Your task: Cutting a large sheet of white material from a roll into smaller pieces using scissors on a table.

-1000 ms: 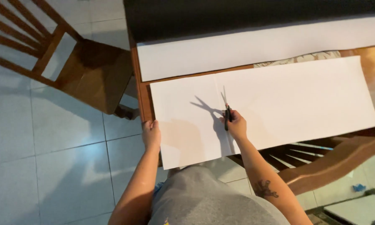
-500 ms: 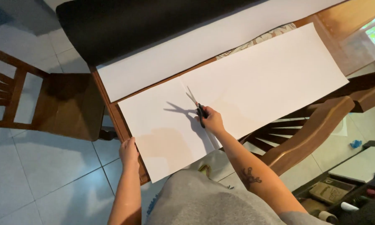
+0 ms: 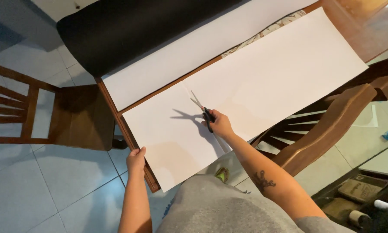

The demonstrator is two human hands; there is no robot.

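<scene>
Wooden surface [image 3: 116,113] over tiled floor carries a white paper sheet [image 3: 263,82]. Right hand [image 3: 220,124] grips black scissors [image 3: 202,110], blades parted in the sheet. Left hand [image 3: 136,160] pinches the sheet's near edge.

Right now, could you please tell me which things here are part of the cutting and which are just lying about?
In use:
- scissors, held in the right hand
- white sheet being cut
- left hand, steadying the sheet's near edge
- wooden table under it

Lying about:
- second white sheet
- black sheet
- chair on the left
- chair on the right
</scene>
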